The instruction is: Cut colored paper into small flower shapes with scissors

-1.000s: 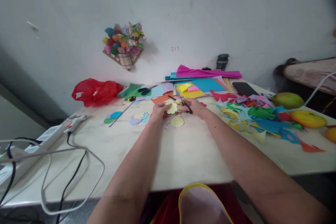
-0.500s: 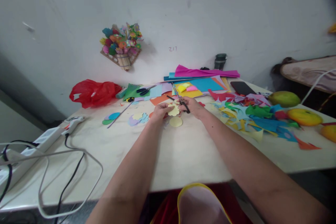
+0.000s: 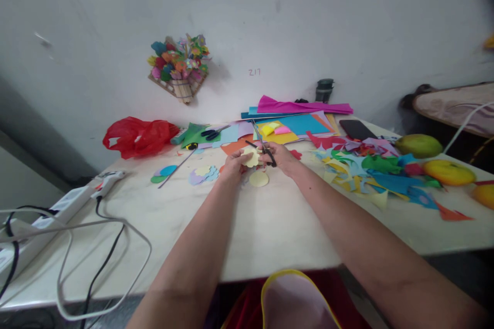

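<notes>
My left hand (image 3: 233, 163) pinches a pale yellow paper flower (image 3: 252, 158) with a scalloped edge. Fingers of my right hand (image 3: 281, 157) are wrapped round black-handled scissors (image 3: 270, 156), whose blades point away from me, right beside the flower. Just below the hands lies a pale yellow paper circle (image 3: 258, 179) on the table. To the left are cut scalloped shapes (image 3: 208, 173) in lilac, light blue and cream, and farther left blue and green paper circles (image 3: 165, 171). A red paper shape (image 3: 296, 154) shows beside my right hand.
Paper scraps (image 3: 370, 169) spread on the right, near mangoes (image 3: 447, 171) and a phone (image 3: 355, 129). Coloured sheets (image 3: 304, 124) are stacked at the back. A second pair of scissors (image 3: 213, 133), a red plastic bag (image 3: 137, 136) and a power strip (image 3: 57, 211) with cables stand left.
My left hand has turned and shifted the paper flower slightly to the left. The scissors in my right hand have moved slightly with it. The other things lie as before.
</notes>
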`<state>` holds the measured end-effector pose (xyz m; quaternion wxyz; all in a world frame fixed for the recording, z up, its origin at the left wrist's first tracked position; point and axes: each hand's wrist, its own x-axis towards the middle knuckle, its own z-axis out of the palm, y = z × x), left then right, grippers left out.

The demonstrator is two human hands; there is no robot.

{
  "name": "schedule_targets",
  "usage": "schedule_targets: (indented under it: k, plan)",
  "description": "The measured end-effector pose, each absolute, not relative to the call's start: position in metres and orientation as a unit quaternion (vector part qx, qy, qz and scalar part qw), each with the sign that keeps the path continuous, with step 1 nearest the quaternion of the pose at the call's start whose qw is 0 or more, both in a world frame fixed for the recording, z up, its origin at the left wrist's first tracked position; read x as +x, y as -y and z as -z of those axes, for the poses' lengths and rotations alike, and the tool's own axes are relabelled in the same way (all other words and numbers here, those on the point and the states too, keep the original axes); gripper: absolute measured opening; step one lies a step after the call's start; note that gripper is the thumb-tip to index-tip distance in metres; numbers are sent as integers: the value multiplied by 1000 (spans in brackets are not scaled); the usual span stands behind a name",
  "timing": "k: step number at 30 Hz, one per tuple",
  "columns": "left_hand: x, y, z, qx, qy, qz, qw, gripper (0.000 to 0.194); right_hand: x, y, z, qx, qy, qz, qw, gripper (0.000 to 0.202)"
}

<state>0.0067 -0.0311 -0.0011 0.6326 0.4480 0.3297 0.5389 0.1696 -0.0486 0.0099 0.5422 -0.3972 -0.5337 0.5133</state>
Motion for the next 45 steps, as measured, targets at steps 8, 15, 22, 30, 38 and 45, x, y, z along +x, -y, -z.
schedule_targets:
  k: [8,15,22,30,38,45]
  plan:
    - [5,28,1,430,-316,-566,628,33,172,59,-19,-416,567,-526,478,29]
    - [5,23,3,392,-306,-600,627,28,175,57,-14,-433,621,-508,410,24]
    - [10,24,-1,355,-326,-616,622,26,173,53,-9,-417,638,-511,399,26]
    - [16,28,-2,322,-326,-633,624,25,172,51,-8,-415,634,-516,399,24]
    - [21,27,-2,300,-334,-640,623,21,172,49,-4,-414,648,-499,399,27]
    - [22,26,0,312,-331,-641,618,22,172,49,-3,-413,650,-495,401,26]
